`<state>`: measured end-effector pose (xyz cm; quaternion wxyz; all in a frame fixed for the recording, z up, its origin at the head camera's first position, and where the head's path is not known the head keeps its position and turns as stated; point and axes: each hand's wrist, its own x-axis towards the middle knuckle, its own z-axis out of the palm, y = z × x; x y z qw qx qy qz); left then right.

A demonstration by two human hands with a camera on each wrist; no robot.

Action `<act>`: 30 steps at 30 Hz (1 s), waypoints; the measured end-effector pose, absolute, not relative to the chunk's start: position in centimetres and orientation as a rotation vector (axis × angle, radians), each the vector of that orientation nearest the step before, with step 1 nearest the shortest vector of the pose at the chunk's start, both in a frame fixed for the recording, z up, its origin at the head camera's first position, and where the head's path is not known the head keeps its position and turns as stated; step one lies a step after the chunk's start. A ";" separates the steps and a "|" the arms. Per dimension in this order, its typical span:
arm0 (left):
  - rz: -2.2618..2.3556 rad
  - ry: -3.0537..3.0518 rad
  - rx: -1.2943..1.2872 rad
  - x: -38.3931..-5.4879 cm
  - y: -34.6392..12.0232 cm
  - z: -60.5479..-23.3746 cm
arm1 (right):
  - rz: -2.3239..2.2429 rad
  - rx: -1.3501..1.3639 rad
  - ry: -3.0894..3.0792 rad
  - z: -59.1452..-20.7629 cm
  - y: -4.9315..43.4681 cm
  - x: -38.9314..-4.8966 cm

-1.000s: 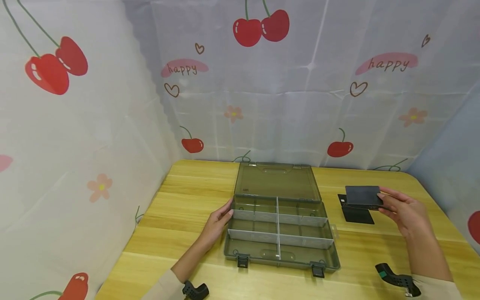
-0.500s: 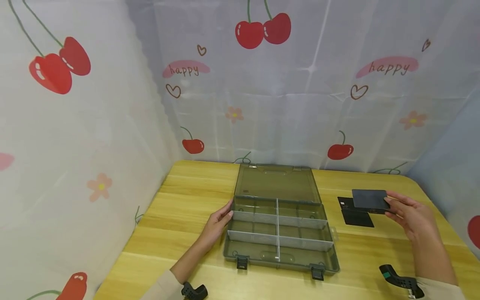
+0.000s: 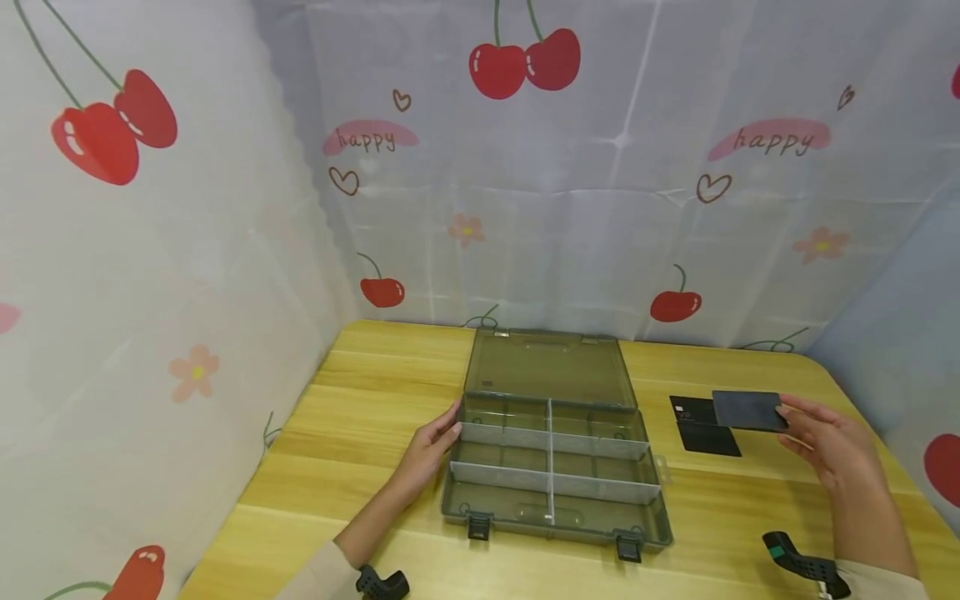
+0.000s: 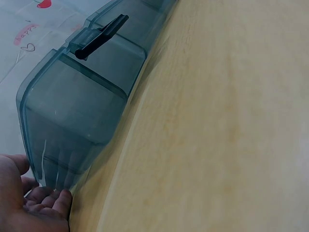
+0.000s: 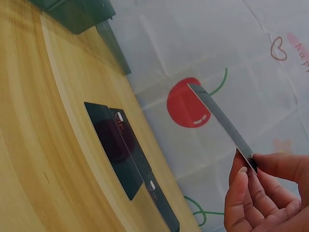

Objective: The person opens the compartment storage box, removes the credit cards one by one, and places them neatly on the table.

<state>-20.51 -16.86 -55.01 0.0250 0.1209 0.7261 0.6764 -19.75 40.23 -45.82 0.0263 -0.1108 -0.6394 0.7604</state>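
A dark card [image 3: 748, 410] is pinched at its right edge between the thumb and fingers of my right hand [image 3: 836, 442]. The right wrist view has it tilted and raised off the table. Below it lie a plain black card [image 5: 113, 150], a black card with VIP lettering [image 5: 133, 140] and a second lettered card [image 5: 164, 205]. In the head view the held card hides part of this group. An olive-grey divided plastic box [image 3: 555, 528] stands mid-table, its lid [image 3: 551, 367] folded back. My left hand [image 3: 427, 450] holds the box's left side, thumb at the rim.
Clear dividers [image 3: 501, 473] split the box into several compartments. Two black latches [image 3: 628, 547] hang at its front edge. The wooden table [image 3: 375, 367] meets a patterned cloth backdrop [image 3: 562, 233] behind. A black wrist mount [image 3: 806, 567] sits on the right forearm.
My right hand has moved a little right and toward me with the pinched card, uncovering more of the VIP card beneath. The left hand keeps its hold on the box.
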 end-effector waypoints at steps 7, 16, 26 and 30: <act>2.079 2.254 0.368 -20.2 -17.2 -55.1 | 2.406 -0.372 -2.004 -46.4 41.1 -19.6; 2.080 2.251 0.365 -20.0 -17.3 -54.9 | 2.449 -0.430 -1.979 -47.2 41.6 -19.4; 2.055 2.255 0.362 -19.9 -17.4 -55.0 | 2.475 -0.473 -1.955 -47.9 42.3 -19.3; 2.050 2.265 0.375 -19.9 -17.5 -55.1 | 2.454 -0.485 -2.005 -47.9 42.9 -19.2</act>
